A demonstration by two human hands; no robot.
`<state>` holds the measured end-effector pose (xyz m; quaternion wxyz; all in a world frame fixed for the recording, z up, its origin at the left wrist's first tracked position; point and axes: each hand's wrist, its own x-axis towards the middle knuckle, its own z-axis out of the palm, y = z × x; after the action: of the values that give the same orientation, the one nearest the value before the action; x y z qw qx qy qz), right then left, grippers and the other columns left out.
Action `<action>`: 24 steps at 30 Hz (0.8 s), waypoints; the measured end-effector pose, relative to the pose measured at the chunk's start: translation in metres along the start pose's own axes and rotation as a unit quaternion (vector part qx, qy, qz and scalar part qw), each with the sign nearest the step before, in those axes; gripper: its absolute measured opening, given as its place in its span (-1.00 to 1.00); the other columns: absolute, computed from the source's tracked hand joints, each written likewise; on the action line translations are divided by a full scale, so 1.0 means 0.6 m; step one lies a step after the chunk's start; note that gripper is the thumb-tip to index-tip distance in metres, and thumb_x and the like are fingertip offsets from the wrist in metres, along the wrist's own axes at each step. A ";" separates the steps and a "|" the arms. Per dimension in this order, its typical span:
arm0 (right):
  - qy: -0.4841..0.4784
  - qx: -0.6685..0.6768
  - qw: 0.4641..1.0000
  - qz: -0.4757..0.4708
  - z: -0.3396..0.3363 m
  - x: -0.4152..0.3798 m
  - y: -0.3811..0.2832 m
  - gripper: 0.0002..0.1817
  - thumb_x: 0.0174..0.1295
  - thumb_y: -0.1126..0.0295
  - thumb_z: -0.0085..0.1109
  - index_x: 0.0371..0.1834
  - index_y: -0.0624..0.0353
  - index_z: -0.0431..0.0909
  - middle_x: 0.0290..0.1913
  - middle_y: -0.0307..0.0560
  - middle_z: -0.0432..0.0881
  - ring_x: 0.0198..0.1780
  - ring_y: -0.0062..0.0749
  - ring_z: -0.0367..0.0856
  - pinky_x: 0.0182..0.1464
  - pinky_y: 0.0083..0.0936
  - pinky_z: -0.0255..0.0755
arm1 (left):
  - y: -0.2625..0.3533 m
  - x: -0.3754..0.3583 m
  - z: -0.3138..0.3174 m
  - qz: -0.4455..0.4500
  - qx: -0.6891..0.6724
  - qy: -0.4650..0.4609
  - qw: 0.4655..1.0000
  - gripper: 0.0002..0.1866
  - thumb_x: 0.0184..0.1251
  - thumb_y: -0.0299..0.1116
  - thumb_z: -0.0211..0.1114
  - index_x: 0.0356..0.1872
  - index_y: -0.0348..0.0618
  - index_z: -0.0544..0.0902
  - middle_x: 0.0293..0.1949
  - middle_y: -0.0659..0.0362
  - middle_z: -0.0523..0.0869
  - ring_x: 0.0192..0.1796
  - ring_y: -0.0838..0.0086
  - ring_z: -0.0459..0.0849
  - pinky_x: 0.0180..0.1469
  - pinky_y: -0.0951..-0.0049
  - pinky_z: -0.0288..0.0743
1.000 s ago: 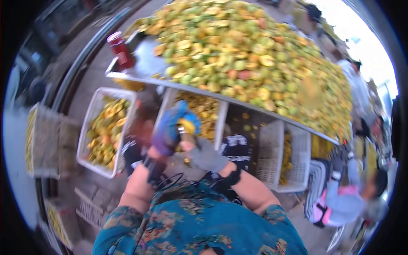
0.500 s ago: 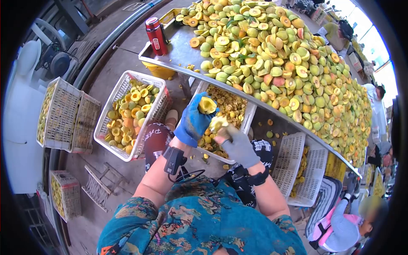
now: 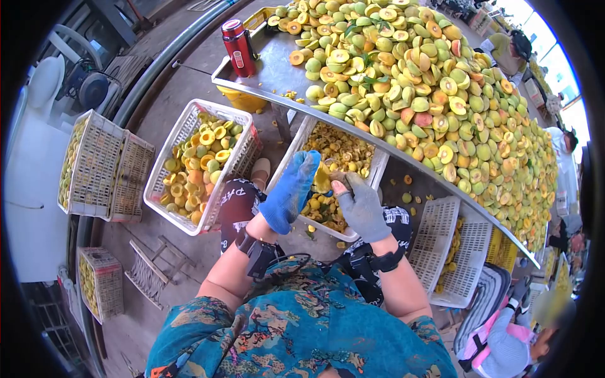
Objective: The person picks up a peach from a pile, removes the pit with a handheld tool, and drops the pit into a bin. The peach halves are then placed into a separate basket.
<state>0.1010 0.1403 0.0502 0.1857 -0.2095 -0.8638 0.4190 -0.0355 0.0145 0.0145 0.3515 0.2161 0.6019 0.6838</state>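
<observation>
My left hand (image 3: 290,192), in a blue glove, is closed around a yellow peach half (image 3: 322,179), turned so that little of its cut face shows. My right hand (image 3: 362,206), in a grey glove with the thumb tip bare, is curled with its thumb against the fruit's right side. Whatever lies inside the right fingers is hidden. Below both hands stands a white crate (image 3: 382,165) with yellow pits and scraps (image 3: 340,146).
A metal table (image 3: 277,69) bears a large heap of halved peaches (image 3: 409,94) and a red thermos (image 3: 239,50). On the left stands a white crate of hollowed halves (image 3: 165,211); more crates (image 3: 94,167) lie beyond. Tilted crates (image 3: 435,239) and a co-worker (image 3: 507,343) are at right.
The peach half has turned from facing up to nearly edge-on. My right hand has come in against it, and the pale scrap at its fingertips is no longer visible. The view has shifted slightly.
</observation>
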 end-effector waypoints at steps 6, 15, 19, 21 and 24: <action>0.072 -0.108 0.990 -0.058 0.040 0.002 0.002 -0.70 0.29 0.12 0.22 -0.12 0.10 0.55 -0.27 0.05 0.65 -0.26 0.00 0.65 -0.22 -0.21 0.52 | 0.074 -0.019 0.023 -0.074 0.071 0.090 0.991 -0.75 0.46 -0.13 0.22 -0.14 -0.09 0.49 -0.37 0.37 0.44 -0.33 0.73 0.34 -0.34 0.65 0.26; -0.024 -0.050 0.992 0.112 0.060 0.034 0.130 -0.65 0.32 0.08 0.13 -0.06 0.11 0.62 -0.21 0.13 0.69 -0.15 0.04 0.67 -0.10 -0.20 0.52 | 0.134 -0.016 -0.169 0.075 0.434 0.288 0.850 -0.76 0.30 -0.26 0.35 -0.20 -0.14 0.49 -0.23 0.18 0.55 -0.17 0.49 0.55 -0.09 0.43 0.50; -0.100 0.064 0.984 0.131 0.082 0.030 0.156 -0.60 0.33 0.04 0.12 -0.04 0.14 0.60 -0.25 0.19 0.69 -0.15 0.13 0.66 -0.08 -0.14 0.51 | 0.179 0.070 -0.233 0.118 0.792 0.339 0.494 -0.46 0.16 -0.21 0.44 0.19 -0.07 0.56 0.29 -0.17 0.45 0.33 -0.01 0.43 0.29 0.20 0.38; -0.107 0.068 0.982 0.144 0.101 0.017 0.174 -0.58 0.32 0.02 0.12 -0.03 0.16 0.60 -0.23 0.21 0.69 -0.14 0.13 0.66 -0.08 -0.15 0.51 | 0.195 0.154 -0.193 0.108 0.640 0.230 0.725 -0.51 0.24 -0.17 0.36 0.18 -0.07 0.56 0.29 -0.12 0.45 0.35 0.00 0.40 0.34 0.18 0.31; -0.137 0.076 0.976 0.152 0.118 0.018 0.187 -0.54 0.32 0.00 0.11 -0.03 0.19 0.61 -0.20 0.24 0.69 -0.12 0.14 0.66 -0.08 -0.15 0.52 | 0.105 0.322 -0.146 0.200 0.623 0.059 0.754 -0.52 0.27 -0.18 0.30 0.20 -0.08 0.55 0.31 -0.12 0.43 0.32 0.00 0.44 0.35 0.16 0.32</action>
<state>0.0798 0.1630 -0.0795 0.0152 -0.2639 -0.8050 0.5311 -0.2399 0.0969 0.0352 -0.0416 0.4621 0.8572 0.2234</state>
